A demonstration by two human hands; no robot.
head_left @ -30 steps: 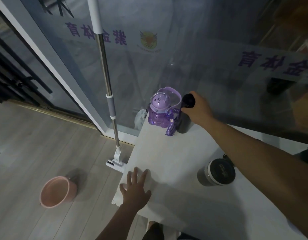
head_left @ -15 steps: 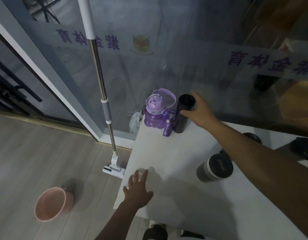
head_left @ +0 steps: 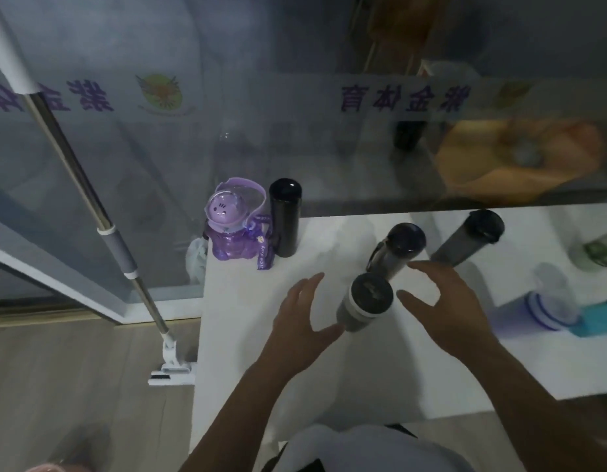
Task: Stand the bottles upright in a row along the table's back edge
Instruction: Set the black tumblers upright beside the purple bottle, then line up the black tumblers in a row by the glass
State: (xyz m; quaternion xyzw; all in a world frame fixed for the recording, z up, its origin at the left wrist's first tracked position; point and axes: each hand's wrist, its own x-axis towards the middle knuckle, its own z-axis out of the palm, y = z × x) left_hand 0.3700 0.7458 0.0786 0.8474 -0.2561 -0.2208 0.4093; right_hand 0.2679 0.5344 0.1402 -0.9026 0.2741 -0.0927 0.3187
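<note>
Left of the grey tumbler [head_left: 365,301], the purple bottle [head_left: 232,231] and black flask [head_left: 284,221] stood at the table's [head_left: 247,369] back edge. Both hands, left hand [head_left: 303,321] and right hand [head_left: 445,308], flanked the tumbler with fingers spread wide, empty. A hasty grab might knock it into the dark bottle [head_left: 395,248] just behind.

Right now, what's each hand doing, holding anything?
Left hand: open, empty, just left of the grey tumbler.
Right hand: open, empty, just right of it.
</note>
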